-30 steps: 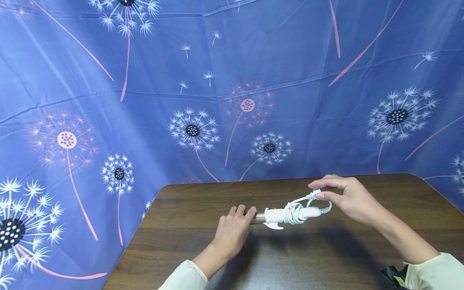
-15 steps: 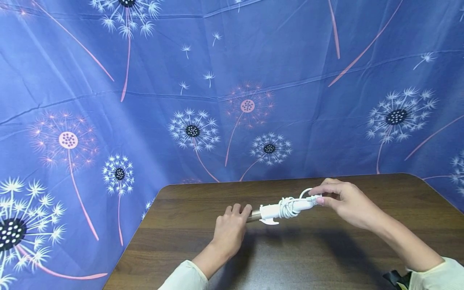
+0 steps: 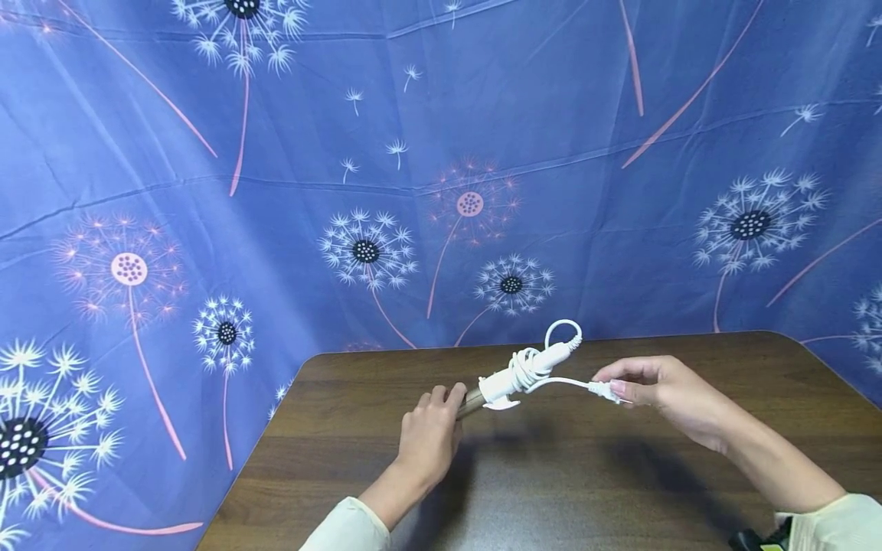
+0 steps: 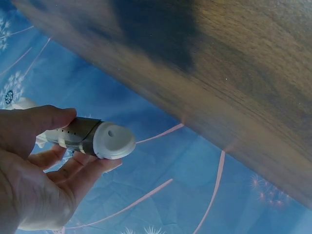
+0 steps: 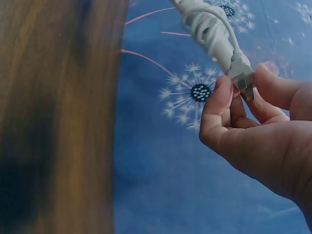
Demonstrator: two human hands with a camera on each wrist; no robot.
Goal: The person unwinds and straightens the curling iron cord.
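Observation:
My left hand (image 3: pixel 427 435) grips the gold barrel of a curling iron (image 3: pixel 499 387) and holds it raised over the table, handle tilted up to the right. In the left wrist view, the white end cap (image 4: pixel 115 142) sticks out past thumb and fingers. White cord (image 3: pixel 525 369) is wound round the handle, with a loop standing up from the handle's end. With thumb and fingers, my right hand (image 3: pixel 678 399) pinches the plug (image 3: pixel 602 390) on the cord's free end. Its metal prongs (image 5: pixel 244 83) show in the right wrist view.
A dark brown wooden table (image 3: pixel 551 490) with rounded far corners lies beneath both hands. Behind it hangs a blue cloth (image 3: pixel 606 229) printed with dandelions. A small black item (image 3: pixel 754 539) shows by the right sleeve (image 3: pixel 837 520).
The plug has come away from the handle's end and moved down in my right hand, drawing out a short length of cord. The curling iron has swung handle-end up and shifted slightly left.

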